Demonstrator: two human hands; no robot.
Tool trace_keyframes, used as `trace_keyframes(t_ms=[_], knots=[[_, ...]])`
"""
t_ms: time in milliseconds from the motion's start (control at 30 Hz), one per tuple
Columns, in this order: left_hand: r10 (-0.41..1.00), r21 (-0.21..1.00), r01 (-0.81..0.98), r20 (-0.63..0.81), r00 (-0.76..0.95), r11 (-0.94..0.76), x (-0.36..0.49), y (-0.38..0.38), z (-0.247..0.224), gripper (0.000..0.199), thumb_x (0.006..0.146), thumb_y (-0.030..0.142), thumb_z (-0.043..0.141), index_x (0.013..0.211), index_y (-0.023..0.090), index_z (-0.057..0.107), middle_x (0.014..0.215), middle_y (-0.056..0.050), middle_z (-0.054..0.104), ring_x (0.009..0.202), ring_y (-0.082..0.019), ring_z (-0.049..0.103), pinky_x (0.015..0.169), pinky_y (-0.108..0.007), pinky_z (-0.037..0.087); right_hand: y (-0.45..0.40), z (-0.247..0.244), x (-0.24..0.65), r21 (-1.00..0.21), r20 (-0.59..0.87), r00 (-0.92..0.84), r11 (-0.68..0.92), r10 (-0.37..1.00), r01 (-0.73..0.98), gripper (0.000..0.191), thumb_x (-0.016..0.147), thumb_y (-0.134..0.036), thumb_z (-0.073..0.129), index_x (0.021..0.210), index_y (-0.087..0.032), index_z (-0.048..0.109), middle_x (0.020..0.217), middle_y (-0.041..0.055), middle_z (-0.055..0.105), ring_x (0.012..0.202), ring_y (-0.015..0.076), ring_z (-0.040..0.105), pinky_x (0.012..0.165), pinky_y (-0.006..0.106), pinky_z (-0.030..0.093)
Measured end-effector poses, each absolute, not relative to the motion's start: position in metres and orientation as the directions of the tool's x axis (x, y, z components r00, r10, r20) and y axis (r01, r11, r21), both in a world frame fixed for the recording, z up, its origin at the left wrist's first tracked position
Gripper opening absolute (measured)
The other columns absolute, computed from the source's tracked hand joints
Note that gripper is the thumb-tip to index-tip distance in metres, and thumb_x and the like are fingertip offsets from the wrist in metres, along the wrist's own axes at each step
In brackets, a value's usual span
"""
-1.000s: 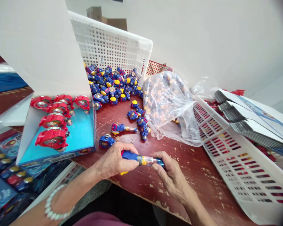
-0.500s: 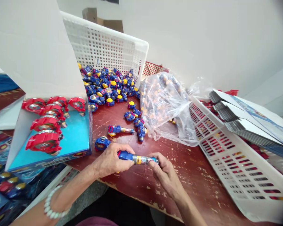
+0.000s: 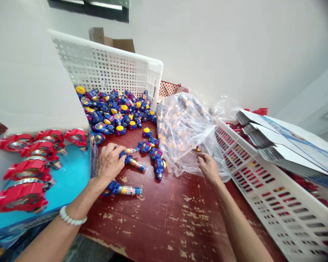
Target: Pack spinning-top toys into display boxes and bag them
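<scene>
My left hand (image 3: 109, 160) is closed over a blue toy with a printed tube (image 3: 131, 150), left of the middle of the table. Just below its fingers lies a second blue toy with a tube (image 3: 136, 165). A third tubed toy (image 3: 129, 190) rests nearer the front, beside my left wrist. My right hand (image 3: 207, 165) has its fingers apart at the front edge of a clear plastic bag (image 3: 183, 127) full of small blue and orange pieces. Between the hands sits a loose blue toy (image 3: 159, 168) with several others behind it.
An open box (image 3: 71, 167) with red toys stands at the left. A tipped white basket (image 3: 120, 65) spills a heap of blue toys (image 3: 109, 112) behind. At the right, another white basket (image 3: 265, 193) bears stacked folded card (image 3: 284, 145).
The tubed toy that both hands held now lies on the table. My left hand has moved up and left to another toy; my right hand has moved to the bag. The view has shifted.
</scene>
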State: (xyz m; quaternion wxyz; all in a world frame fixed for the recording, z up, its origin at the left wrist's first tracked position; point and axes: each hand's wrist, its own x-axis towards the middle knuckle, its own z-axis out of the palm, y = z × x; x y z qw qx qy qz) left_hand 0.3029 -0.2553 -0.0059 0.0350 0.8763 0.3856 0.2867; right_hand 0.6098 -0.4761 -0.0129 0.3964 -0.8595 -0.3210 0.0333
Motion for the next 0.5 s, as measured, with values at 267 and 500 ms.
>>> trace_keyframes(t_ms=[267, 500], knots=[[0.664, -0.044, 0.730, 0.382, 0.643, -0.682, 0.362, -0.241, 0.011, 0.030, 0.078, 0.016, 0.050, 0.101, 0.022, 0.067, 0.114, -0.015, 0.055, 0.115, -0.039, 0.040, 0.098, -0.064, 0.023, -0.408, -0.034, 0.679, -0.528, 0.196, 0.744, -0.571, 0.638, 0.629, 0.015, 0.089, -0.026, 0.058, 0.094, -0.013, 0.064, 0.104, 0.0077, 0.065, 0.103, 0.0203, 0.059, 0.095, 0.042, 0.043], [0.580, 0.133, 0.564, 0.195, 0.791, -0.815, 0.416, -0.243, -0.014, 0.049, 0.066, 0.010, 0.054, 0.113, 0.020, 0.059, 0.107, -0.014, 0.056, 0.099, -0.034, 0.050, 0.086, -0.049, 0.039, -0.386, -0.050, 0.703, -0.477, 0.170, 0.818, -0.680, 0.550, 0.556, 0.024, 0.091, -0.035, 0.057, 0.095, -0.012, 0.064, 0.100, 0.0090, 0.064, 0.098, 0.0215, 0.060, 0.090, 0.044, 0.047]])
